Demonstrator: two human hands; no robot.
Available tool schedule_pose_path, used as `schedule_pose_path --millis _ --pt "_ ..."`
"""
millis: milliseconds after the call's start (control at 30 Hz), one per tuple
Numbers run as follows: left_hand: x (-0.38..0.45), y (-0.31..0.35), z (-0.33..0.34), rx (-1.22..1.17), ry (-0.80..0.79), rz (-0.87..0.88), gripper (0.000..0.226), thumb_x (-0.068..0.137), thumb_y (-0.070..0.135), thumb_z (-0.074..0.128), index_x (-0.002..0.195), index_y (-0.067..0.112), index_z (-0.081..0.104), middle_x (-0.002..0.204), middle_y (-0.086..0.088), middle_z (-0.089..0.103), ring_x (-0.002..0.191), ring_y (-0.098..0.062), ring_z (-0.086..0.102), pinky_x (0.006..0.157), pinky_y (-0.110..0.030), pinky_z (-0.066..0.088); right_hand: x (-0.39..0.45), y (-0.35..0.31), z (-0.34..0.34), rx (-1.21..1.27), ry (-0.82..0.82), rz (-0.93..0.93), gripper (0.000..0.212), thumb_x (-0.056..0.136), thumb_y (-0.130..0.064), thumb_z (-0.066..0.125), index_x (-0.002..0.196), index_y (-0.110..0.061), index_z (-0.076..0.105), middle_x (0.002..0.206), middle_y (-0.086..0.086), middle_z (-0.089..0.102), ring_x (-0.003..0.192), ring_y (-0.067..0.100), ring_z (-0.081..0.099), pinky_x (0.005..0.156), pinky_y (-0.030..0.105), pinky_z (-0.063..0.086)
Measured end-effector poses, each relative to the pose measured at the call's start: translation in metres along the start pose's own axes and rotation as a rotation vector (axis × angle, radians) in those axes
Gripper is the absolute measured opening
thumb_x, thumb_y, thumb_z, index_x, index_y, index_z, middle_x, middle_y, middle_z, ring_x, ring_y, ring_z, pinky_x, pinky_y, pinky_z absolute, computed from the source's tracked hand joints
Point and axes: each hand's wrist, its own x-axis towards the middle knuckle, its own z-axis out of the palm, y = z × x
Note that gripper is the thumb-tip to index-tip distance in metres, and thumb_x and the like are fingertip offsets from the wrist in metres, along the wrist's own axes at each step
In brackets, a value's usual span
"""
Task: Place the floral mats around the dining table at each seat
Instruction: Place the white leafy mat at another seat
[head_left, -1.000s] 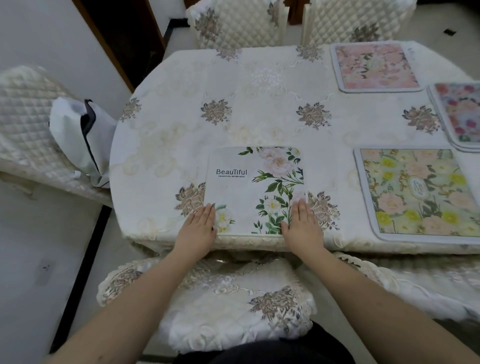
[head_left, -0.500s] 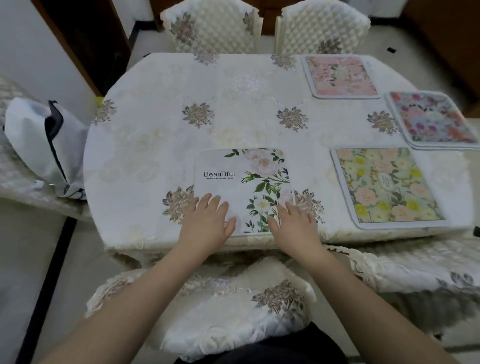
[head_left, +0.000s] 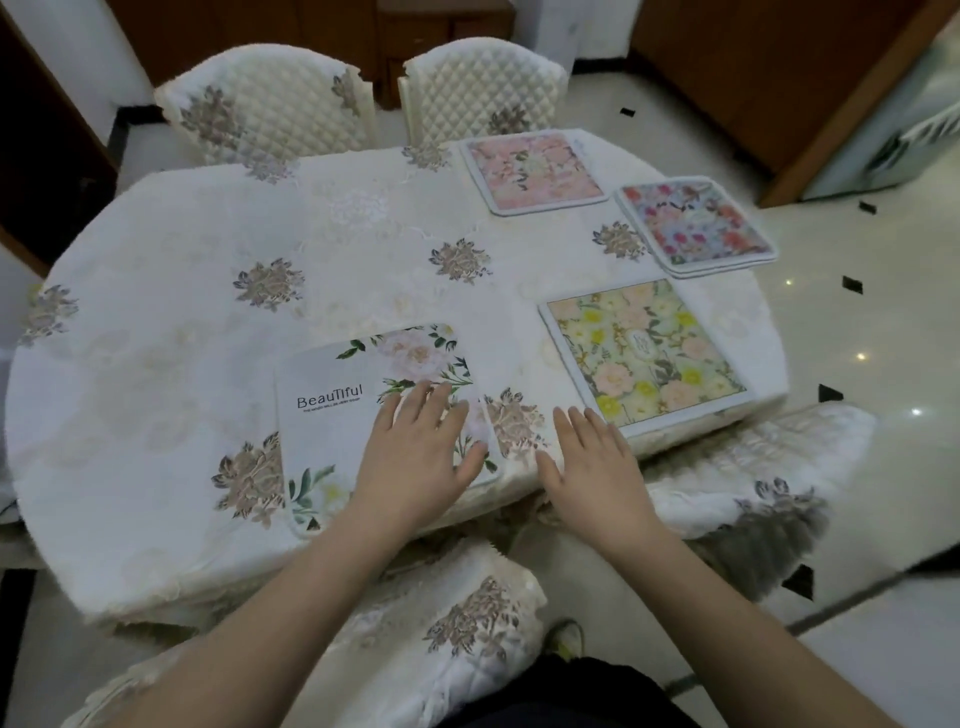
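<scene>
A white mat printed "BeauTiful" with green leaves (head_left: 337, 410) lies flat at the near edge of the oval dining table (head_left: 171, 332). My left hand (head_left: 421, 452) rests on its right half, fingers spread. My right hand (head_left: 592, 462) hovers open over the bare cloth between that mat and a yellow-and-pink floral mat (head_left: 644, 353). A pink floral mat (head_left: 532, 171) lies at the far side. A stack of mats topped by a red-and-blue floral one (head_left: 693, 223) sits at the right end.
Two quilted cream chairs (head_left: 270, 104) (head_left: 478, 88) stand behind the table. A covered chair seat (head_left: 457, 623) is just below my arms and another (head_left: 748, 467) to the right. Glossy tiled floor (head_left: 883, 338) lies on the right, with wooden cabinets behind.
My left hand has slid rightward across the white mat. My right hand has come off the mat onto the cloth beside it. The view has swung to the right.
</scene>
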Motion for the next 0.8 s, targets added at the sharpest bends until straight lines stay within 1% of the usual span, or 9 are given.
schedule_pose_path --millis 67,167,267,400,467,533,600,700,800 --pt "0.01 0.026 0.0 -0.015 0.02 0.029 0.063 0.092 0.058 0.031 0.132 0.02 0.062 0.142 -0.008 0.056 0.135 -0.03 0.048 0.11 -0.051 0.036 -0.001 0.024 -0.002 0.008 0.02 0.046 0.077 0.09 -0.055 -0.002 0.156 -0.017 0.01 0.164 0.003 0.012 0.151 0.019 0.004 0.12 0.039 -0.002" --pt "0.029 0.068 0.005 -0.034 0.012 0.081 0.062 0.09 0.056 0.034 0.128 0.018 0.064 0.139 -0.008 0.059 0.132 -0.031 0.051 0.108 -0.053 0.04 0.001 0.065 -0.003 0.012 0.025 0.098 0.073 0.092 -0.054 -0.002 0.156 -0.02 0.006 0.164 0.0 0.008 0.151 0.02 0.001 0.121 0.042 -0.001" --pt "0.051 0.11 0.011 -0.009 -0.009 0.12 0.062 0.09 0.057 0.034 0.127 0.019 0.065 0.137 -0.008 0.06 0.131 -0.031 0.053 0.107 -0.052 0.04 0.005 0.106 -0.006 0.033 0.033 0.123 0.082 0.083 -0.056 -0.009 0.156 -0.022 0.009 0.164 -0.001 0.01 0.151 0.02 0.003 0.121 0.044 0.003" --pt "0.083 0.163 0.014 0.003 -0.034 0.181 0.064 0.091 0.057 0.032 0.134 0.02 0.062 0.137 -0.009 0.061 0.129 -0.032 0.055 0.104 -0.054 0.044 0.01 0.159 -0.013 0.072 0.097 0.178 0.075 0.09 -0.054 0.0 0.155 -0.021 0.018 0.162 0.002 0.018 0.15 0.022 0.011 0.12 0.043 0.007" --pt "0.097 0.186 0.015 0.028 -0.048 0.211 0.062 0.092 0.058 0.031 0.137 0.024 0.059 0.139 -0.008 0.059 0.13 -0.032 0.054 0.104 -0.053 0.044 0.012 0.183 -0.02 0.102 0.086 0.198 0.075 0.089 -0.054 -0.001 0.156 -0.022 0.015 0.163 0.001 0.015 0.15 0.023 0.009 0.12 0.041 0.004" --pt "0.11 0.205 0.016 0.056 -0.06 0.236 0.061 0.093 0.058 0.03 0.138 0.027 0.058 0.14 -0.005 0.058 0.13 -0.031 0.054 0.104 -0.051 0.044 0.014 0.204 -0.026 0.136 0.084 0.207 0.082 0.084 -0.056 -0.005 0.156 -0.023 0.014 0.163 0.002 0.013 0.15 0.025 0.009 0.12 0.04 0.005" --pt "0.119 0.222 0.017 0.06 -0.07 0.234 0.061 0.094 0.059 0.029 0.138 0.027 0.056 0.142 -0.003 0.057 0.132 -0.028 0.053 0.104 -0.049 0.044 0.015 0.223 -0.033 0.155 0.083 0.21 0.082 0.084 -0.057 -0.005 0.156 -0.023 0.013 0.163 0.002 0.012 0.15 0.025 0.009 0.12 0.04 0.006" --pt "0.134 0.241 0.016 0.042 -0.045 0.228 0.064 0.095 0.059 0.026 0.141 0.025 0.054 0.145 -0.003 0.054 0.137 -0.026 0.047 0.11 -0.047 0.037 0.021 0.248 -0.041 0.159 0.08 0.204 0.071 0.091 -0.053 0.005 0.156 -0.024 0.011 0.164 0.001 0.01 0.15 0.023 0.006 0.12 0.039 0.005" --pt "0.145 0.255 0.014 0.037 -0.006 0.291 0.063 0.096 0.056 0.029 0.139 0.02 0.055 0.152 -0.007 0.045 0.144 -0.031 0.036 0.116 -0.046 0.021 0.025 0.264 -0.046 0.14 0.093 0.213 0.066 0.096 -0.051 0.012 0.156 -0.023 0.012 0.164 0.001 0.01 0.15 0.022 0.006 0.12 0.039 0.005"
